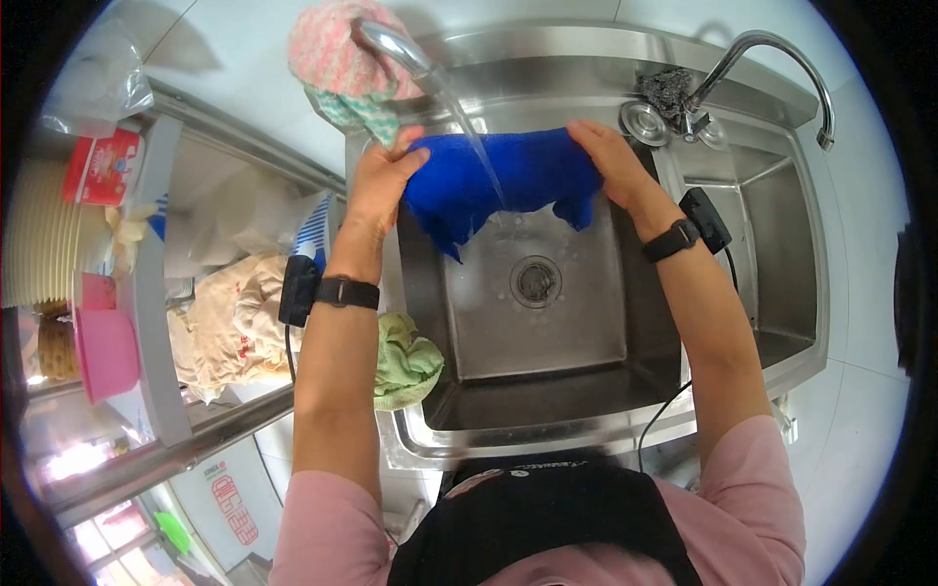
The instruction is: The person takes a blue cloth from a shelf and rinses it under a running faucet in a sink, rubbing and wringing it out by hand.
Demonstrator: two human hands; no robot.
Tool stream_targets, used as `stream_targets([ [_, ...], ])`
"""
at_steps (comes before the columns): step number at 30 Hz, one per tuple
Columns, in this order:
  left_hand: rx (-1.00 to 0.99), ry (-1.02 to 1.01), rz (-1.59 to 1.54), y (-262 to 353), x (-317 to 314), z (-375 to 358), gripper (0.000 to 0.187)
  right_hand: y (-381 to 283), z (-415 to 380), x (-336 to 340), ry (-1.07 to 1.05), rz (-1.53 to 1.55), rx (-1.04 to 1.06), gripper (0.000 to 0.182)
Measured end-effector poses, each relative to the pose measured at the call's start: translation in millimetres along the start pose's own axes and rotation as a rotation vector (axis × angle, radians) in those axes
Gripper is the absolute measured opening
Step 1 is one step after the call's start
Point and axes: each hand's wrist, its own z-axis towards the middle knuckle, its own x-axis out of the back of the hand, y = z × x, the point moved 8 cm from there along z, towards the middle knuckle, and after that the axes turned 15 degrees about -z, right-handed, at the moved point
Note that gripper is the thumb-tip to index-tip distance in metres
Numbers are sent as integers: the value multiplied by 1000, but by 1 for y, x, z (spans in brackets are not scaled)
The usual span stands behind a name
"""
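Observation:
A blue cloth (454, 186) is stretched between my two hands over the left sink basin (537, 337). My left hand (383, 176) grips its left end, with the thumb on top. Its right end is in my right hand (616, 161), whose fingers fold over the edge. Water from the left faucet (396, 47) runs onto the middle of the cloth. The cloth's lower edge hangs loose and uneven above the basin. Beneath it, the drain (535, 281) shows in the basin floor.
A pink and green towel (337, 59) lies behind the left faucet. A green cloth (405, 361) drapes over the sink's left rim. On the right are a second faucet (772, 41), a steel scrubber (667, 88) and another basin (782, 254). Shelves at left hold a pink container (106, 354).

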Motion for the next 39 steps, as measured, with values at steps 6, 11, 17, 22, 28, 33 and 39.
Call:
stream_targets([
  [6,-17,40,-215,-3,-17,-3,31,-2,1,-6,-109,14,-34,28],
  [11,-49,-43,-335,-29,-58,-10,31,0,-10,-51,-149,-150,-26,40],
  [17,-117,154,-232,-60,-57,-41,29,20,-3,-88,-182,-80,73,28],
  [22,390,-54,-1153,-131,-79,-59,49,3,-67,-115,188,-443,290,25],
  [28,713,82,-1005,-206,-49,-54,30,39,-90,-133,328,-607,289,19],
  [33,521,315,-950,-178,-60,-62,25,109,-11,-45,319,-730,-76,29],
  [39,298,279,-845,-157,-51,-42,25,90,-66,-89,-205,889,-385,32],
])
